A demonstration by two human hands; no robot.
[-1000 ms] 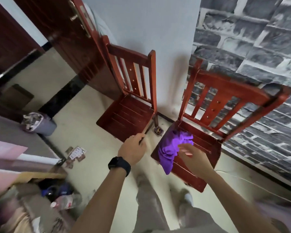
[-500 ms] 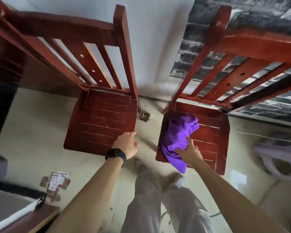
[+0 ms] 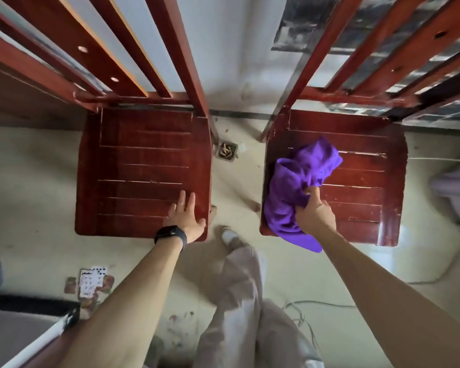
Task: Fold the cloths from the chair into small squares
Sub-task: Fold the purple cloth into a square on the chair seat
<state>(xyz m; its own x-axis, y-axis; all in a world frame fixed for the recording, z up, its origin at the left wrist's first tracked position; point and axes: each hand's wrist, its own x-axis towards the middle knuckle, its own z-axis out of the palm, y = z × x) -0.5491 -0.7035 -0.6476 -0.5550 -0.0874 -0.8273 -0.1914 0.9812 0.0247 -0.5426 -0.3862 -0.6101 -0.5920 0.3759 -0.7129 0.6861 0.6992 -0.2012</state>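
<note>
At right hand [image 3: 315, 217]: fist closed on crumpled purple cloth [image 3: 295, 181], heaped on right chair [image 3: 361, 181] seat, edge draped over front. Left hand [image 3: 185, 217] flat, fingers straight, on left chair [image 3: 144, 166]. Likely soft, light, limp; take by corners.

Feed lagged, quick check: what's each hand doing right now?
Left hand: open, flat on the left chair's seat.
Right hand: gripping the purple cloth.

Cream floor [image 3: 37, 181] underfoot, a little scuffed. A small square drain [image 3: 226, 152] sits at the foot of the white wall [image 3: 229, 49], with debris in it. Playing cards [image 3: 92, 284] lie scattered at the floor's lower left. A thin white cable [image 3: 329, 303] trails across the lower right. Brick-pattern wall [image 3: 356, 22] at the upper right.
</note>
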